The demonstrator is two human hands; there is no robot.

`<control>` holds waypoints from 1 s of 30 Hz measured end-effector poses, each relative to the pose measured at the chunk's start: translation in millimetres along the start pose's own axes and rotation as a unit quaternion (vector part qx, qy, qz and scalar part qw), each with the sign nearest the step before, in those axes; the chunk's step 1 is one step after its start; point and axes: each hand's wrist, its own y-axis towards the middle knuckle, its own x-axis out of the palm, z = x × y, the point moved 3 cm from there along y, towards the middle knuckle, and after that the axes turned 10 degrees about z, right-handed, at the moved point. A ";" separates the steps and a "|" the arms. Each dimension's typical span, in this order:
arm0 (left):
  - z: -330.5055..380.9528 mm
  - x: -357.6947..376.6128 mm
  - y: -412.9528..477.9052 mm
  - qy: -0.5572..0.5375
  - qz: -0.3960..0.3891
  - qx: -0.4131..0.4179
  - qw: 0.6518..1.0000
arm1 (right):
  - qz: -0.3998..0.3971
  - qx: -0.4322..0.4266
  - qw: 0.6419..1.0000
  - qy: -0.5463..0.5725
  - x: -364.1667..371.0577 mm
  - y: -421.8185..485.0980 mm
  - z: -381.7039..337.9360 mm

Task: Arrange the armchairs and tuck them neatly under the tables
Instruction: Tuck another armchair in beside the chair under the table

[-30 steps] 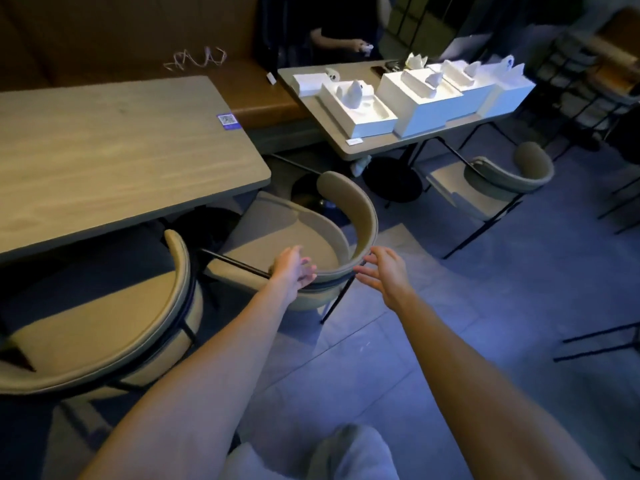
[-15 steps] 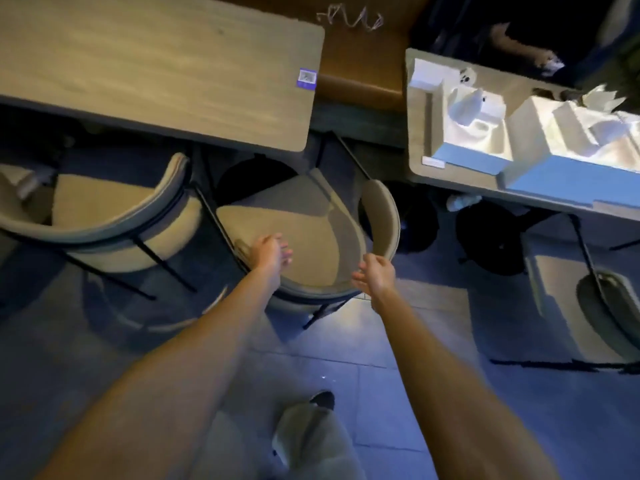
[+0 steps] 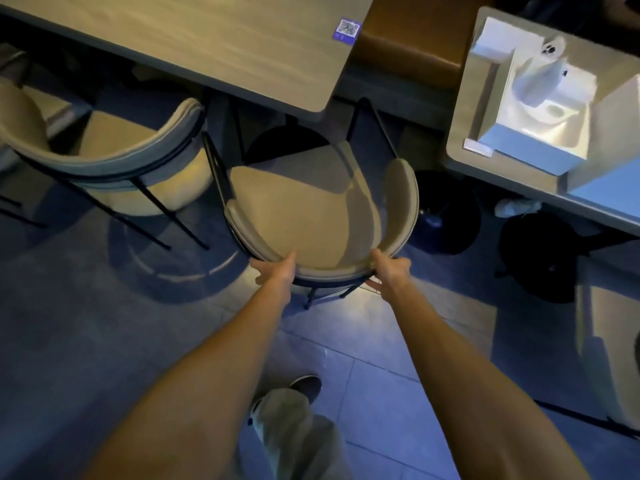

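A beige armchair (image 3: 311,209) with a curved backrest and thin black legs stands in front of the wooden table (image 3: 214,39), its seat front just under the table's near right corner. My left hand (image 3: 275,270) grips the backrest's rim on the left. My right hand (image 3: 389,270) grips the same rim on the right. A second beige armchair (image 3: 114,161) stands to the left, partly under the same table.
A second table (image 3: 460,157) at the right carries white boxes (image 3: 533,109). A brown bench (image 3: 408,46) runs behind both tables. Round black table bases (image 3: 446,216) sit on the tiled floor. Another chair (image 3: 613,358) is at the right edge. My leg and shoe (image 3: 298,410) are below.
Both hands went from open and reaching to gripping the armchair's backrest. The chair now faces the table more squarely, and my view has tilted steeply down over it.
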 end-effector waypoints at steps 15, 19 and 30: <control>-3.2 -2.8 19.9 -0.015 0.020 0.162 0.987 | -0.044 0.007 0.998 -0.055 3.8 12.0 -2.2; 3.2 -17.8 33.0 0.002 -0.002 0.176 0.984 | -0.074 0.044 0.996 -0.036 5.6 -6.3 11.1; 32.7 -58.0 67.5 0.074 -0.050 0.201 0.976 | -0.042 0.082 0.996 0.008 34.9 -44.7 51.4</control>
